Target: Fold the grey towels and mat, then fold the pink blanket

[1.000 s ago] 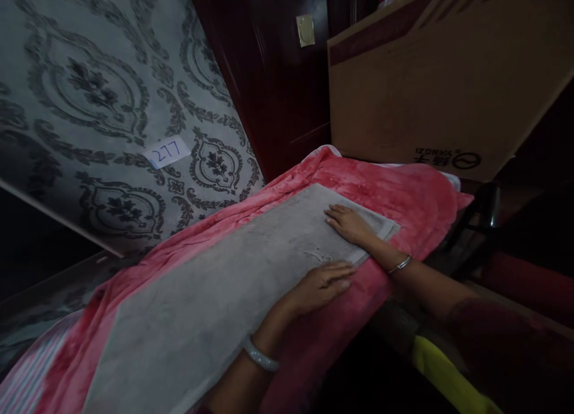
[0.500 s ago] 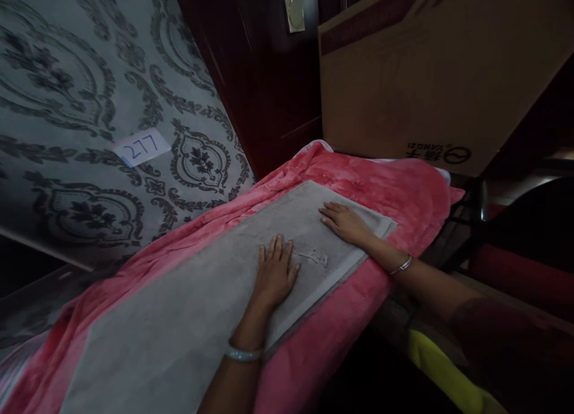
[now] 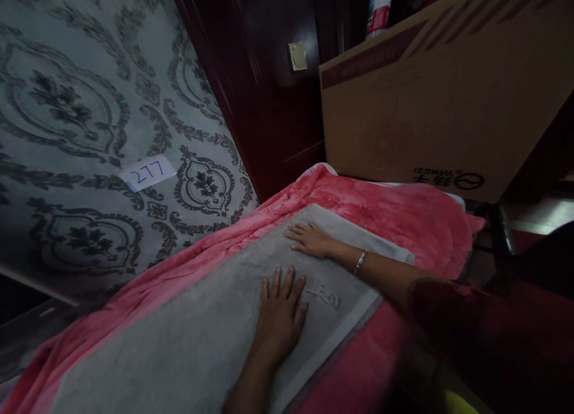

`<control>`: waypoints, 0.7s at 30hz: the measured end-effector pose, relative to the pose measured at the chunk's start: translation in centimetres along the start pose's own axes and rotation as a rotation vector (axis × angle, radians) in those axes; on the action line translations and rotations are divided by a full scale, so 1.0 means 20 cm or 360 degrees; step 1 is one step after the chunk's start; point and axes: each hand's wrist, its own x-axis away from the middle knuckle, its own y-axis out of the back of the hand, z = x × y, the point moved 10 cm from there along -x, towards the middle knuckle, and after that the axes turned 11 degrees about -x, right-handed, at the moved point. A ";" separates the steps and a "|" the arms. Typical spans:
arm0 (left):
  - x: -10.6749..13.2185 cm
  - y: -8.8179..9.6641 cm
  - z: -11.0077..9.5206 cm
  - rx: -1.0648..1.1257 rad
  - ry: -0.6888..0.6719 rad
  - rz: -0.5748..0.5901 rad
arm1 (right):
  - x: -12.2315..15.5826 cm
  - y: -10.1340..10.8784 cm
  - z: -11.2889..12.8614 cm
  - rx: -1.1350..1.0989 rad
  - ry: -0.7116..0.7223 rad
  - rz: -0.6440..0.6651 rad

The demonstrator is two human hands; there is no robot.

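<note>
A long grey folded cloth (image 3: 170, 336) with a soft nap lies flat over a pink plush blanket (image 3: 381, 208). My left hand (image 3: 281, 312) rests palm down on the cloth, its fingers spread, just left of a small pale raised mark (image 3: 323, 295) on the fabric. Farther off, my right hand (image 3: 309, 239) lies flat near the cloth's far end, fingers stretched toward the wall side. Both hands touch the cloth and grip nothing. A paler band (image 3: 332, 348) runs along the cloth's near right edge.
Patterned wallpaper (image 3: 67, 109) with a card (image 3: 147, 172) marked 277 borders the left side. Behind the blanket stand a dark red wooden panel (image 3: 269, 103) and a large cardboard box (image 3: 426, 115). A plastic bottle (image 3: 379, 11) shows above the box's edge.
My right hand has slid across the cloth toward the wall, away from the near right edge. My left hand stays near the pale mark. The camera view has tilted up slightly.
</note>
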 end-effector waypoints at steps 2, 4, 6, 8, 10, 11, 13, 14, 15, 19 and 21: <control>0.00 -0.01 0.00 0.0014 -0.0005 -0.0001 | -0.06 0.02 -0.11 0.0026 -0.0028 -0.0017; 0.01 -0.01 0.00 0.0026 -0.0007 -0.0013 | -0.10 0.05 -0.24 0.0049 -0.0063 -0.0061; 0.01 -0.01 0.00 0.0040 -0.0009 -0.0010 | -0.12 0.08 -0.36 0.0072 -0.0114 -0.0093; 0.01 -0.01 0.00 0.0056 -0.0013 0.0009 | -0.13 0.11 -0.49 0.0069 -0.0266 -0.0136; 0.02 -0.02 0.00 0.0079 -0.0021 0.0008 | -0.12 0.13 -0.60 0.0042 -0.0474 -0.0187; 0.02 -0.02 0.01 0.0095 -0.0027 -0.0007 | -0.11 0.13 -0.64 0.0028 -0.0556 -0.0208; 0.02 -0.01 0.01 0.0131 -0.0036 -0.0049 | -0.09 0.14 -0.69 0.0014 -0.0637 -0.0245; 0.03 -0.01 0.01 0.0148 -0.0032 -0.0063 | -0.09 0.14 -0.69 0.0015 -0.0645 -0.0263; 0.03 0.00 0.02 0.0163 -0.0017 -0.0067 | -0.08 0.14 -0.69 0.0017 -0.0644 -0.0278; 0.03 0.02 0.08 0.0164 0.0226 -0.0038 | -0.07 0.15 -0.68 0.0047 -0.0634 -0.0333; 0.05 0.04 0.16 0.0122 0.0430 -0.0031 | -0.06 0.15 -0.68 0.0059 -0.0640 -0.0348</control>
